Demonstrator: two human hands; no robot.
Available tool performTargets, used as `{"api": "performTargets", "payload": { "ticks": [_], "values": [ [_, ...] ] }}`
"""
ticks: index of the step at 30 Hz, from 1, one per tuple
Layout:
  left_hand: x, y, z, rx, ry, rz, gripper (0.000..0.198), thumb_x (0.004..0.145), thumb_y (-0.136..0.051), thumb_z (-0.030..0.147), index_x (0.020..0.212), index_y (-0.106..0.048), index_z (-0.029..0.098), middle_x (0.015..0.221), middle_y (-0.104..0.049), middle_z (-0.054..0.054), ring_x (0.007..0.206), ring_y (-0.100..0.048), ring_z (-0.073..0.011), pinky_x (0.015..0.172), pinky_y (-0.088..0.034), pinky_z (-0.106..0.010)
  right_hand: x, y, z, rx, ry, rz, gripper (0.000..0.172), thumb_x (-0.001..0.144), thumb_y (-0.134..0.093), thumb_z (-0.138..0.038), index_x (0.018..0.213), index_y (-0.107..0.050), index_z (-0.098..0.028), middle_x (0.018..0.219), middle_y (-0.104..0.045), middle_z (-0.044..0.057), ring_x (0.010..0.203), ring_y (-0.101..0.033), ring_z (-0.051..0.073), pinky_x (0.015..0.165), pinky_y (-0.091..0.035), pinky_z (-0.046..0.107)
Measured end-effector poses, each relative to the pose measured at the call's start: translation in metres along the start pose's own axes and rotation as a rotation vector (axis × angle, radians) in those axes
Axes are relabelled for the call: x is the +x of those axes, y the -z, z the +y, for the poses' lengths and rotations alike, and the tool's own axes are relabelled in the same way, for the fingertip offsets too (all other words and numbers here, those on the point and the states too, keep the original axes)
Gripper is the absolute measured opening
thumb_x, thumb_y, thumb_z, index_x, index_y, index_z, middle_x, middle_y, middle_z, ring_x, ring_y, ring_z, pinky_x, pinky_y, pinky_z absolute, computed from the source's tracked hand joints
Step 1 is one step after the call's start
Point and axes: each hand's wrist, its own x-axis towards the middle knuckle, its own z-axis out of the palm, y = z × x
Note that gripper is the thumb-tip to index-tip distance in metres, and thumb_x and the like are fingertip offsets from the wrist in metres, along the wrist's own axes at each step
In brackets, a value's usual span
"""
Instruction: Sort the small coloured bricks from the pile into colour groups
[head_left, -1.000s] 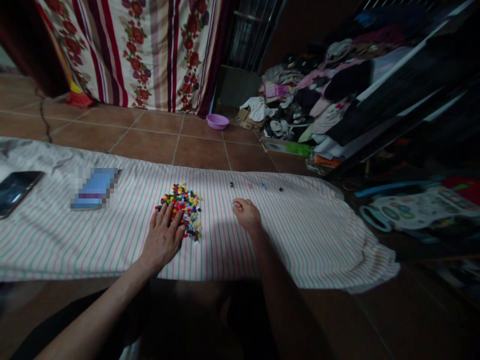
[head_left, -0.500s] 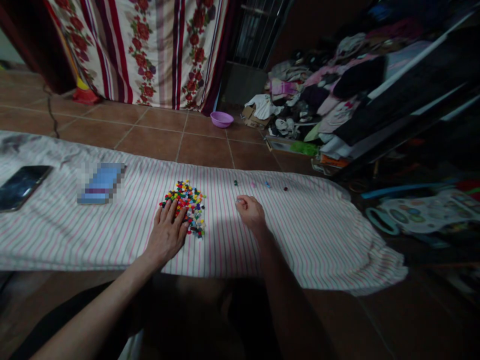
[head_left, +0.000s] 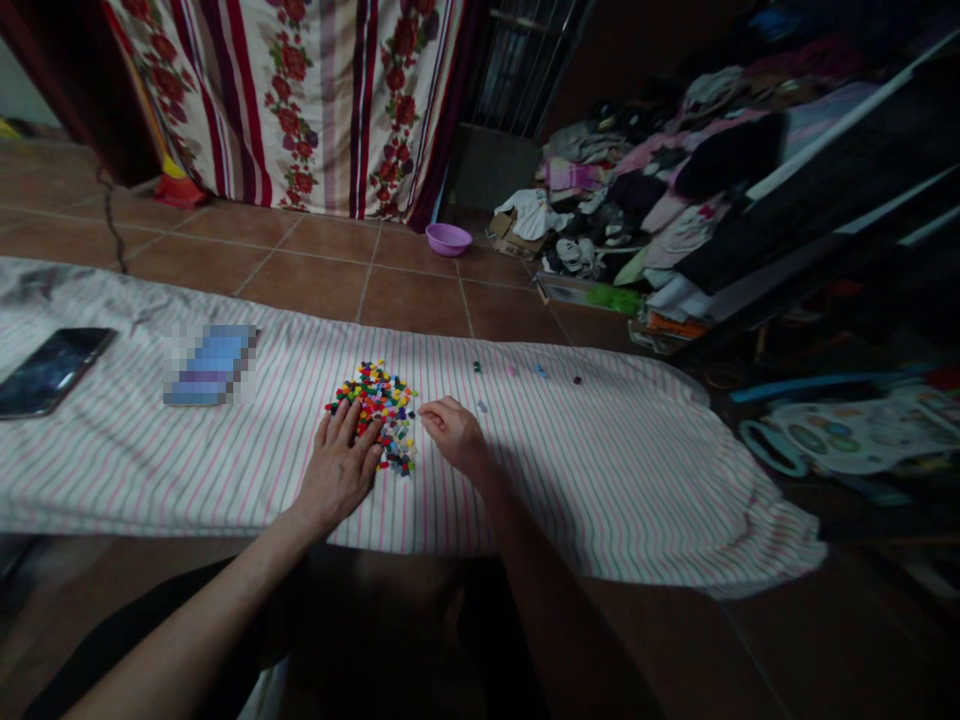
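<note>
A pile of small, brightly coloured toy pieces [head_left: 382, 388] lies on a striped cloth. My left hand [head_left: 335, 465] rests flat over the pile's left side with its fingers spread, hiding some pieces. Just right of the pile is my right hand [head_left: 454, 432], fingers curled and tips drawn together, with nothing visible in them. A dark piece lies close to those tips. Beyond this hand sits a grey piece [head_left: 481, 406]. Farther back, a row holds a green piece [head_left: 477, 367], a pink piece [head_left: 511, 369], a blue piece [head_left: 541, 370] and a dark red piece [head_left: 577, 380].
The striped cloth [head_left: 637, 470] covers a long low surface. A dark phone [head_left: 56, 370] and a blurred-out blue device [head_left: 214, 365] lie at left. On the tiled floor are a purple basin [head_left: 448, 239] and heaped clothes [head_left: 622, 180]. A flowered curtain [head_left: 330, 100] hangs behind.
My right hand has let go of the grey piece, which now lies on the cloth, and has moved left to the pile's edge. My left hand stays on the pile.
</note>
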Motion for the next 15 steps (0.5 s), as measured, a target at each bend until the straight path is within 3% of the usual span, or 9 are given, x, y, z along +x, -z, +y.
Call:
{"api": "performTargets", "payload": {
  "ticks": [7, 15],
  "values": [
    [-0.003, 0.001, -0.002, -0.019, 0.011, -0.022, 0.040, 0.095, -0.038, 0.031, 0.129, -0.056, 0.023, 0.148, -0.039, -0.014, 0.141, -0.027, -0.0330, 0.110, -0.029, -0.055, 0.005, -0.011, -0.008, 0.035, 0.079, -0.012, 0.018, 0.085, -0.055, -0.013, 0.093, -0.068, -0.022, 0.090, -0.062, 0.003, 0.084, -0.059, 0.014, 0.078, -0.047, 0.025],
    [-0.004, 0.006, -0.002, -0.040, -0.018, -0.043, 0.036, 0.095, -0.038, 0.030, 0.122, -0.062, 0.022, 0.146, -0.039, -0.017, 0.142, -0.025, -0.0340, 0.110, -0.030, -0.056, 0.008, -0.013, -0.016, 0.029, 0.065, -0.039, 0.018, 0.085, -0.056, -0.012, 0.090, -0.070, -0.022, 0.091, -0.061, 0.002, 0.083, -0.059, 0.014, 0.077, -0.047, 0.024]
  ]
}}
